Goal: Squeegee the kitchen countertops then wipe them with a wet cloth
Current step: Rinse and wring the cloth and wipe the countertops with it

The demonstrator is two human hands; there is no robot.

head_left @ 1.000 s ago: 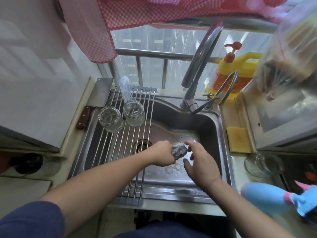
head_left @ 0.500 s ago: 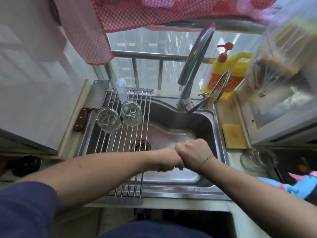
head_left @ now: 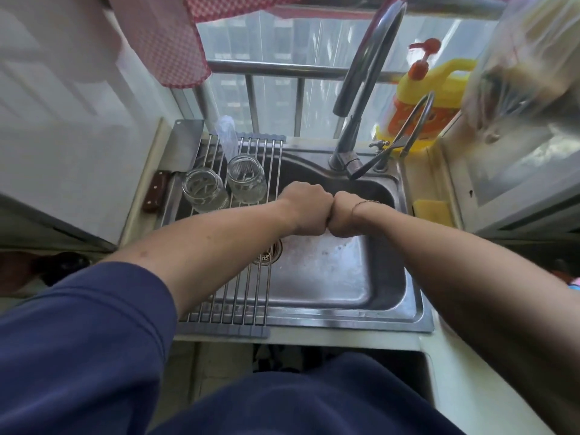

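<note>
Both fists have risen toward 12 o'clock since a second ago, when the grey cloth showed between the left hand and the opened right fingers; by half a second ago the fists had met, and now they sit higher over the sink point(head_left: 389, 277), nearer the tap point(head_left: 361, 98).

Left hand point(head_left: 306, 208) and right hand point(head_left: 343, 216) are curled tight and pressed knuckle to knuckle above the basin. The cloth is hidden now; nothing of it shows past the fingers, so I cannot tell from this frame whether it is bunched inside the two fists. A thin bracelet point(head_left: 364, 203) rings the right wrist.

At 9 o'clock from the hands, a wire rack point(head_left: 251, 296) spans the sink's left part, and two upturned glass jars point(head_left: 205, 194) stand on it side by side near its far end. A cleaver point(head_left: 185, 149) lies at 10 o'clock, just beside the rack's far left corner. The drain point(head_left: 268, 254) shows at 7 o'clock, under the left wrist. A yellow sponge point(head_left: 433, 211) lies on the counter at 3 o'clock, and a yellow soap bottle point(head_left: 436, 89) with a red pump stands at 1 o'clock behind the tap. Red checked fabric point(head_left: 175, 42) hangs at 11 o'clock. Blue sleeves point(head_left: 78, 340) fill the near edge.
</note>
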